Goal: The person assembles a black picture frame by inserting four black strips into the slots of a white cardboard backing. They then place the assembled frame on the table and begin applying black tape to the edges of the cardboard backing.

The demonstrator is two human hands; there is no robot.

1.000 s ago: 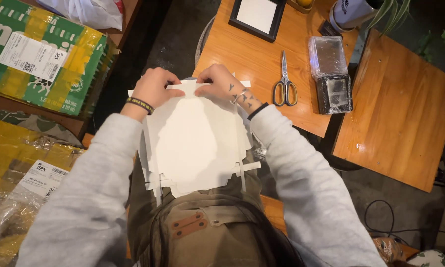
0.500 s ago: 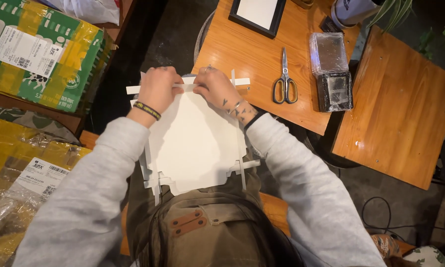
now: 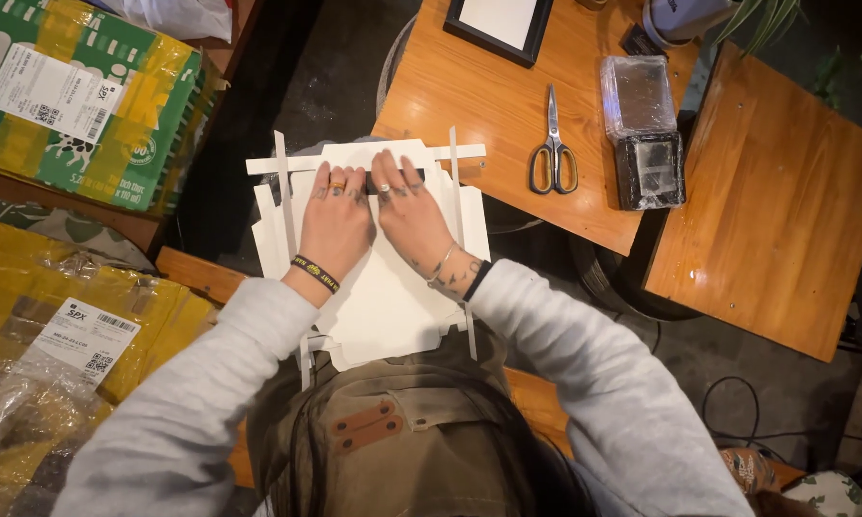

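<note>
Together, the left hand (image 3: 338, 222) and right hand (image 3: 410, 215) lie flat, fingers spread and gripping nothing, on a white die-cut card sheet (image 3: 378, 287) held over the lap. Even downward pressure along the fold would likely crease it cleanly. Scissors (image 3: 553, 146) rest at two o'clock on the counter (image 3: 469, 91).

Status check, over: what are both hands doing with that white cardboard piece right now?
Left hand and right hand flat, side by side on the white cardboard cutout, fingertips at a dark slot. Cutout rests on lap. Scissors lie apart on the wooden table; nothing in the way.
</note>
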